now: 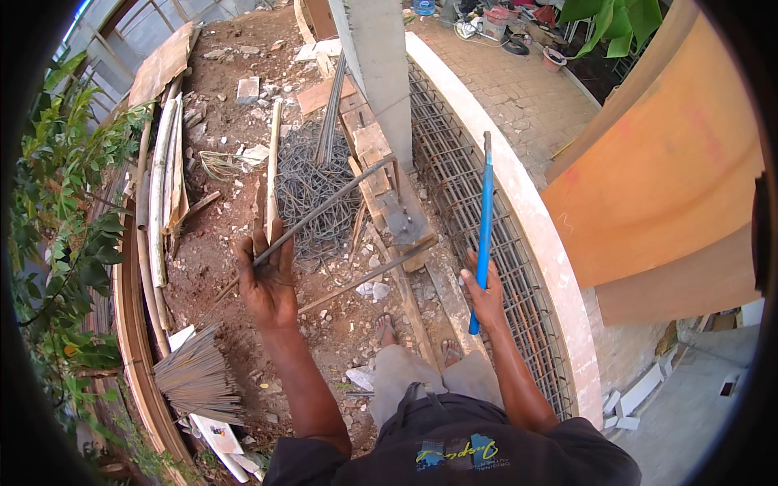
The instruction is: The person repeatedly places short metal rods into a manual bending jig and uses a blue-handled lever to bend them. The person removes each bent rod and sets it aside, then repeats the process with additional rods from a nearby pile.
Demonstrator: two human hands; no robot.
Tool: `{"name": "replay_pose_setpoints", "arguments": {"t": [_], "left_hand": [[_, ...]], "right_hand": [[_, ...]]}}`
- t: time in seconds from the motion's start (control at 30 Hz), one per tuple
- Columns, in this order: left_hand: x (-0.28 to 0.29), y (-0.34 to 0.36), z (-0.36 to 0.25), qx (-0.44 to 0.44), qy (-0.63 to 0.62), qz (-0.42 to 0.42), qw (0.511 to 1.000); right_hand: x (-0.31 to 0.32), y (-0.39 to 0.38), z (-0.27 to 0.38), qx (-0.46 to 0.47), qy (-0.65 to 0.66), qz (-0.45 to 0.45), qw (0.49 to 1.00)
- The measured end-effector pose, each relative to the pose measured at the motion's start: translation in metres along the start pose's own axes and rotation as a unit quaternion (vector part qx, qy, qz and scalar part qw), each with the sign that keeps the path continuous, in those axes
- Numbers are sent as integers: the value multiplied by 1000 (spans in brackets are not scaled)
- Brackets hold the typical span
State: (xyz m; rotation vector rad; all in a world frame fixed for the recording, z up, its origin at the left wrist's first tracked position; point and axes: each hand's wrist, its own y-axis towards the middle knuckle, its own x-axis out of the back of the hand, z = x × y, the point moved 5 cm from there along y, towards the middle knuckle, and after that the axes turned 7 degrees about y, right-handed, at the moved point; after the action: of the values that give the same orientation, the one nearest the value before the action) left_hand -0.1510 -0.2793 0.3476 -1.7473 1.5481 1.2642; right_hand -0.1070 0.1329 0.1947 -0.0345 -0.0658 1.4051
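Observation:
My left hand (271,287) is raised left of the bench, its fingers around a thin steel rod (324,202). The rod slants up to the right, and its far end is bent down over the wooden bench (377,150). My right hand (486,304) grips a blue bar (485,223) near its lower end. That bar stands nearly upright in view, with a bare metal tip at the top. Small metal pegs (403,215) stick up from the bench's near end. A second straight strip (356,279) slants from the bench end toward the lower left.
A heap of bent steel pieces (312,182) lies left of the bench, with long rods (331,113) above it. A rebar cage (531,300) runs along a curved pale wall (559,300) at right. Bundled rods (198,377) lie lower left. A concrete column (377,73) stands behind.

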Motion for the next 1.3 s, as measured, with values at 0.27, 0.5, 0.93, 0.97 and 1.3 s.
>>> {"name": "replay_pose_setpoints", "arguments": {"t": [0.27, 0.5, 0.93, 0.97, 1.3], "left_hand": [[0, 43, -58, 5, 26, -6, 1000], [226, 65, 82, 164, 115, -262, 944], [374, 75, 203, 320, 135, -289, 892], [375, 78, 207, 327, 159, -283, 887], [379, 76, 215, 246, 217, -281, 902]], "right_hand": [[-70, 6, 14, -82, 123, 107, 983], [-103, -40, -58, -220, 44, -67, 972], [-108, 1, -169, -296, -41, -171, 939], [-109, -2, -177, -299, -43, -177, 937], [-57, -8, -147, -115, -285, -125, 943]]}}
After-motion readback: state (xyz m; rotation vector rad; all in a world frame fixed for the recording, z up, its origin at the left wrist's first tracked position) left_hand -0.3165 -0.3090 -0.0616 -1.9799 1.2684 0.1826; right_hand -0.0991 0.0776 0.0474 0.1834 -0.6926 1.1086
